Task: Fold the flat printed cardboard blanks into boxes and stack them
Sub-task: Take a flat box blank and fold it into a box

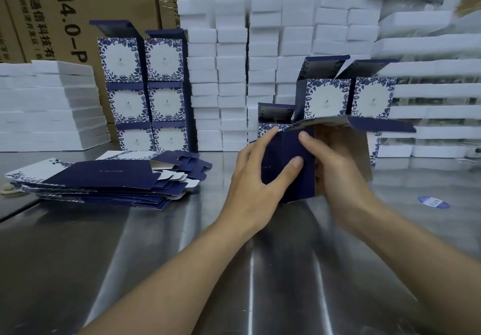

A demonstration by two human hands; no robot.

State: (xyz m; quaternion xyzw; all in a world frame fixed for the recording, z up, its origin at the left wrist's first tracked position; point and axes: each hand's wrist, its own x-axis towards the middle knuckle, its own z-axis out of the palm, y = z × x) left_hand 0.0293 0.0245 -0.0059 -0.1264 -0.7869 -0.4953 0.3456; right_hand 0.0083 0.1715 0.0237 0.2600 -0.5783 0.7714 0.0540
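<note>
A dark blue, half-formed box [289, 149] stands upright above the steel table [156, 243] at centre. My left hand [257, 175] grips its near left side, thumb across the front panel. My right hand [335, 162] holds the right side, thumb on the upper front; its fingers are hidden behind the card. An open flap [377, 123] sticks out to the right at the top. A pile of flat printed blanks [104, 178] lies to the left. Folded blue-and-white boxes are stacked at back left [145, 87] and behind my hands [348, 97].
White foam blocks are piled high along the back [273, 61], at far left [52, 105] and at right [429, 100]. Brown shipping cartons [78, 9] stand behind them. A blue oval sticker [433, 201] lies on the table at right.
</note>
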